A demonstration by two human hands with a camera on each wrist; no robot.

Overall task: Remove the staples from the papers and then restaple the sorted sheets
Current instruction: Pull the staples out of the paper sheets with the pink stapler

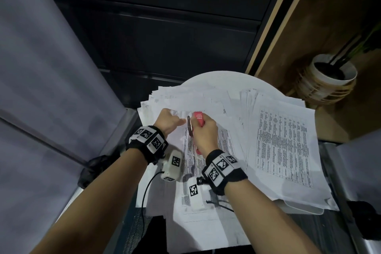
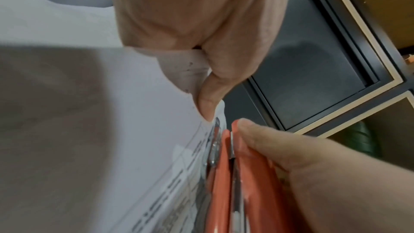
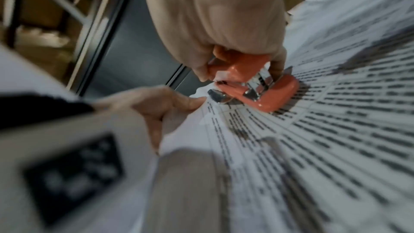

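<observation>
Head view, right hand (image 1: pixel 205 130) gripping red stapler (image 1: pixel 198 118) pointing away, left hand (image 1: pixel 168 120) pinching paper corner (image 1: pixel 179 113)

left hand (image 2: pixel 201 29) pinches paper corner (image 2: pixel 192 70) beside orange stapler (image 2: pixel 221 183).

Papers (image 1: pixel 216 97) spread on round table (image 1: pixel 218 75); printed stack (image 1: pixel 282 146) right; stapler (image 1: pixel 198 118) on centre sheets; plant pot (image 1: pixel 332 72) behind right.

Bench (image 1: pixel 208 76) almost fully covered by loose papers (image 1: pixel 284 144); bare strip only at far rim. Dark cabinet (image 1: pixel 165 26) blocks far side, grey panel (image 1: pixel 41 68) left, plant pot (image 1: pixel 332 74) far right.
</observation>
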